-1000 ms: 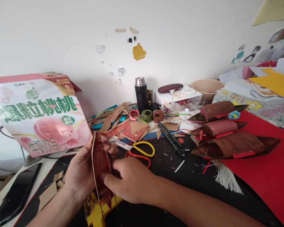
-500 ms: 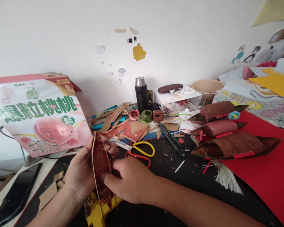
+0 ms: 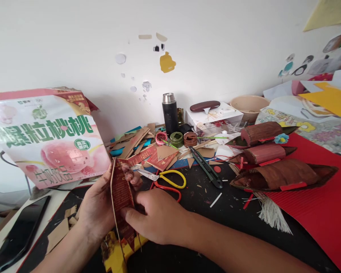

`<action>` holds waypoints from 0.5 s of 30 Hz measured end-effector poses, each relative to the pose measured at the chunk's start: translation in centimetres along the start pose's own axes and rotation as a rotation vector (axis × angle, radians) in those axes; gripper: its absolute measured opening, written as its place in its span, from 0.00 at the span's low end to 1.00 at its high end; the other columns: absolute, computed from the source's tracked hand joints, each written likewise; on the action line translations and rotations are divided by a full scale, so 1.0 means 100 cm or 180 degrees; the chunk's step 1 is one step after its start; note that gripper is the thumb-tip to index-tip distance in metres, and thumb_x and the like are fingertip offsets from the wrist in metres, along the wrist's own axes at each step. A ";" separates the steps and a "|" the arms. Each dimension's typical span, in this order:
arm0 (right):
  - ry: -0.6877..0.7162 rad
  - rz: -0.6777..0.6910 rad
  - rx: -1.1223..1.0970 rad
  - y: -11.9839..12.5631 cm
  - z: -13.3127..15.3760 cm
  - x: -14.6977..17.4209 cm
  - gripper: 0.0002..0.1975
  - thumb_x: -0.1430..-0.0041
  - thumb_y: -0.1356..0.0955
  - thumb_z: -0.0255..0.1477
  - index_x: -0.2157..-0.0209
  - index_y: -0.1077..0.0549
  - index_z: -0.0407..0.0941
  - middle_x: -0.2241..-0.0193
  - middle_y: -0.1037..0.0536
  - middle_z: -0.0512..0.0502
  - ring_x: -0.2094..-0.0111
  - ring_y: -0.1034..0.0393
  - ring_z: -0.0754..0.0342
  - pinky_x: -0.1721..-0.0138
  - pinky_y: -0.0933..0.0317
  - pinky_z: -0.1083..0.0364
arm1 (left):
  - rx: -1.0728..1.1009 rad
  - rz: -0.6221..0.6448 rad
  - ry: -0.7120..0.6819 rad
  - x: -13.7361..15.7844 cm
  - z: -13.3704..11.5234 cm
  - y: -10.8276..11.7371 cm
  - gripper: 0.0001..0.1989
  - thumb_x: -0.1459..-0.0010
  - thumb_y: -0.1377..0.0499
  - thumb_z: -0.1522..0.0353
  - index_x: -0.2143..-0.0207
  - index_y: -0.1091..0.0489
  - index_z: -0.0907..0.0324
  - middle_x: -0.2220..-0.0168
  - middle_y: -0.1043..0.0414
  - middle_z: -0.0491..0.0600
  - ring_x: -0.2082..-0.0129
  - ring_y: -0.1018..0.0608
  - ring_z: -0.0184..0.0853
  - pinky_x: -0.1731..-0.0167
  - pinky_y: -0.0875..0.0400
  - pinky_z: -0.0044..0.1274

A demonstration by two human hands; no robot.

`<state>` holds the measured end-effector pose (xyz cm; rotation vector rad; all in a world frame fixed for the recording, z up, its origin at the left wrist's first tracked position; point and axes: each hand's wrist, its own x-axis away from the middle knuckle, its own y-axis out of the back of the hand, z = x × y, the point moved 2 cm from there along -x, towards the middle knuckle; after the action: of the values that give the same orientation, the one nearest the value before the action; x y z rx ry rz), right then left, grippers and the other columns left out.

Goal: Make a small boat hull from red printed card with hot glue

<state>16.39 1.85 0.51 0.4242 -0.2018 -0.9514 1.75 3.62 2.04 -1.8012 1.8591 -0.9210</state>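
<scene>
Both hands grip a folded red cardboard piece (image 3: 121, 193) with printed text and pale cut edges, held upright near the front of the table. My left hand (image 3: 98, 203) wraps round it from the left, and its paint-stained fingertips show past the far side. My right hand (image 3: 156, 216) pinches the right side, with the thumb laid on the printed face. Under the cardboard lies a yellow object (image 3: 113, 252) with dark smears; its kind is unclear. Scissors (image 3: 170, 180) with yellow and red handles rest just beyond my right hand. A dark green utility knife (image 3: 206, 168) lies farther right.
Three brown-painted cardboard boats (image 3: 284, 174) stand at right by a red corrugated sheet (image 3: 315, 208). Open paint jars (image 3: 176, 139), a black flask (image 3: 169, 115) and cardboard scraps (image 3: 135, 142) fill the back. A peach drink carton (image 3: 48, 140) and a phone (image 3: 19, 235) are at left.
</scene>
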 end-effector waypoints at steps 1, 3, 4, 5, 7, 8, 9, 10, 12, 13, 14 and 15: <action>0.0002 -0.0023 -0.0003 0.000 0.000 0.000 0.14 0.35 0.32 0.37 0.71 0.25 0.42 0.73 0.21 0.47 0.74 0.31 0.56 0.75 0.51 0.58 | 0.0006 0.0023 0.0016 0.000 0.000 0.000 0.07 0.46 0.30 0.72 0.67 0.25 0.59 0.72 0.27 0.47 0.71 0.22 0.35 0.67 0.18 0.25; 0.0020 -0.0065 0.0004 0.000 0.000 0.000 0.15 0.35 0.32 0.37 0.72 0.27 0.42 0.74 0.21 0.47 0.74 0.31 0.57 0.75 0.51 0.58 | -0.0002 0.0063 0.0055 0.000 0.000 -0.001 0.08 0.48 0.28 0.72 0.67 0.25 0.60 0.73 0.27 0.47 0.71 0.22 0.35 0.67 0.18 0.26; 0.0026 -0.0076 0.0003 0.000 -0.001 0.000 0.15 0.35 0.32 0.37 0.72 0.27 0.43 0.74 0.22 0.47 0.74 0.31 0.57 0.75 0.52 0.58 | -0.0005 0.0067 0.0075 -0.001 0.000 -0.001 0.09 0.49 0.28 0.72 0.67 0.24 0.60 0.73 0.27 0.47 0.71 0.21 0.35 0.67 0.17 0.27; 0.0032 -0.0079 -0.0006 -0.001 -0.001 0.000 0.14 0.35 0.32 0.37 0.72 0.27 0.43 0.74 0.22 0.47 0.74 0.31 0.57 0.75 0.52 0.58 | -0.0004 0.0058 0.0096 -0.001 0.001 -0.002 0.09 0.49 0.27 0.71 0.67 0.24 0.60 0.73 0.27 0.47 0.71 0.21 0.36 0.67 0.17 0.27; 0.0045 -0.0080 -0.0035 -0.001 -0.001 0.001 0.14 0.35 0.32 0.36 0.72 0.27 0.43 0.74 0.21 0.47 0.74 0.31 0.57 0.75 0.51 0.58 | 0.0000 0.0022 0.0151 -0.002 0.001 -0.001 0.10 0.49 0.27 0.70 0.68 0.24 0.61 0.74 0.27 0.47 0.72 0.21 0.35 0.67 0.17 0.27; 0.0047 -0.0085 -0.0041 -0.001 -0.001 0.001 0.14 0.35 0.32 0.36 0.72 0.27 0.43 0.74 0.21 0.47 0.75 0.31 0.57 0.75 0.51 0.58 | 0.0003 0.0007 0.0175 -0.002 0.001 -0.001 0.10 0.49 0.27 0.70 0.69 0.25 0.61 0.74 0.27 0.47 0.72 0.21 0.35 0.68 0.17 0.27; 0.0045 -0.0090 -0.0035 -0.001 -0.001 0.001 0.14 0.35 0.32 0.37 0.72 0.27 0.43 0.74 0.22 0.48 0.75 0.32 0.57 0.75 0.51 0.57 | 0.0004 -0.0010 0.0185 -0.002 0.001 -0.001 0.10 0.49 0.27 0.70 0.70 0.25 0.61 0.74 0.27 0.47 0.72 0.22 0.35 0.68 0.17 0.27; 0.0046 -0.0093 -0.0020 -0.001 -0.001 0.001 0.15 0.35 0.32 0.37 0.72 0.27 0.43 0.75 0.22 0.48 0.75 0.33 0.57 0.75 0.51 0.57 | 0.0000 -0.0029 0.0187 -0.002 0.002 0.000 0.10 0.49 0.27 0.70 0.70 0.25 0.61 0.74 0.27 0.47 0.72 0.22 0.35 0.68 0.17 0.27; 0.0047 -0.0082 0.0013 0.000 -0.001 0.001 0.15 0.35 0.33 0.37 0.73 0.27 0.43 0.75 0.23 0.48 0.76 0.34 0.57 0.75 0.51 0.57 | -0.0016 -0.0075 0.0175 -0.002 0.002 0.000 0.10 0.49 0.26 0.69 0.71 0.25 0.60 0.74 0.27 0.47 0.73 0.22 0.35 0.69 0.17 0.27; 0.0049 -0.0074 0.0019 0.000 0.000 0.001 0.15 0.35 0.33 0.37 0.72 0.27 0.43 0.75 0.23 0.48 0.76 0.34 0.57 0.75 0.51 0.57 | -0.0026 -0.0110 0.0170 -0.002 0.002 0.000 0.10 0.49 0.26 0.69 0.71 0.25 0.60 0.74 0.28 0.47 0.73 0.22 0.35 0.69 0.17 0.27; 0.0056 -0.0067 0.0022 0.000 0.000 0.001 0.15 0.35 0.33 0.37 0.72 0.27 0.43 0.75 0.23 0.48 0.76 0.34 0.58 0.75 0.51 0.57 | -0.0031 -0.0153 0.0168 -0.002 0.002 0.000 0.10 0.49 0.27 0.68 0.71 0.25 0.60 0.74 0.28 0.47 0.73 0.23 0.35 0.70 0.17 0.27; 0.0062 -0.0064 0.0025 0.000 0.000 0.001 0.15 0.34 0.33 0.37 0.72 0.27 0.43 0.75 0.23 0.48 0.76 0.34 0.58 0.75 0.51 0.57 | -0.0035 -0.0205 0.0174 -0.001 0.002 0.000 0.10 0.49 0.27 0.68 0.72 0.25 0.60 0.74 0.28 0.47 0.74 0.23 0.35 0.70 0.17 0.27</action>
<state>16.43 1.79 0.51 0.4432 -0.1840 -0.9661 1.95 3.71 1.89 -1.8702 1.8519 -0.9942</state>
